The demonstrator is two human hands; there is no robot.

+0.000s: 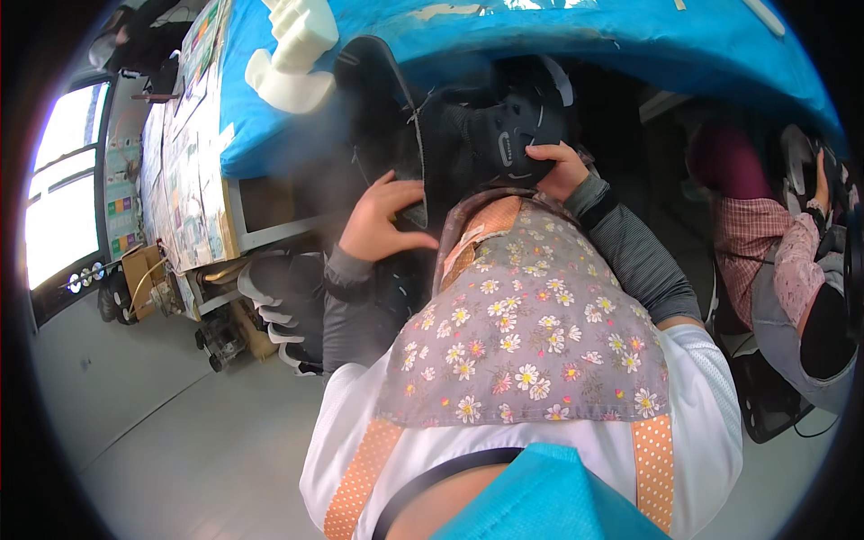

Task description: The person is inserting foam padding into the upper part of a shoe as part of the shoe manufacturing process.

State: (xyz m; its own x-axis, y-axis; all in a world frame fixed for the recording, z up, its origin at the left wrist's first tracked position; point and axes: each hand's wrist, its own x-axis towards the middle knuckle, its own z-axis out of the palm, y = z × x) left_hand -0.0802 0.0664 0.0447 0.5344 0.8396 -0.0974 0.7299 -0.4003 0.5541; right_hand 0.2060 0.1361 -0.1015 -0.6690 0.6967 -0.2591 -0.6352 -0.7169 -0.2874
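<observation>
My right hand [562, 171] grips a black shoe [490, 126] with pale markings, its thumb pressed on the upper. The shoe is held above my lap, just beyond the apron; its lower part is lost in shadow. My left hand [385, 216] is apart from it on the left, fingers and thumb spread, with nothing seen in it. A long, dark, blurred piece [373, 85] stands between the left hand and the table; I cannot make out its kind. The floral apron [513, 333] covers my lap.
A blue-covered table [612, 31] spans the far side, with white moulded pieces [292, 54] on its left. Several dark shoes with white soles [279, 310] are stacked at left. Another person [774, 243] sits at right, a hand on a shoe.
</observation>
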